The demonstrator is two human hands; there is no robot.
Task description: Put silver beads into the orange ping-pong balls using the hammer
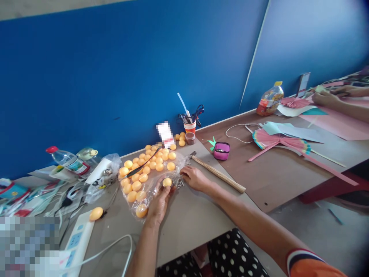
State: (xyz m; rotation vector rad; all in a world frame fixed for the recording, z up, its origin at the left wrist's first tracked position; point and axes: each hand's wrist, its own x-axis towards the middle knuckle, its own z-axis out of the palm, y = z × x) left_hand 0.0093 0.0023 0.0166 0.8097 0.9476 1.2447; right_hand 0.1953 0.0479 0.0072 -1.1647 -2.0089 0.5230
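My left hand (159, 204) is closed around an orange ping-pong ball (167, 182), its top showing above the fingers. To the right, my right hand (197, 179) has its fingers drawn together over a small heap of dark, shiny bits (180, 184) on clear plastic. Whatever sits between those fingertips is too small to make out. A clear plastic bag (152, 185) lies on the table by both hands, with several more orange balls (146, 169) on or in it. A hammer with a wooden handle (220, 174) lies just beyond my right hand.
Behind the balls stand a paper cup of tools (189, 127) and a small brown jar (190, 138). A purple pouch (221, 151) lies right. Bottles (70, 161), a power strip (78, 240) and cables crowd the left. Another person's hands (327, 99) are far right, near pink paper (343, 123).
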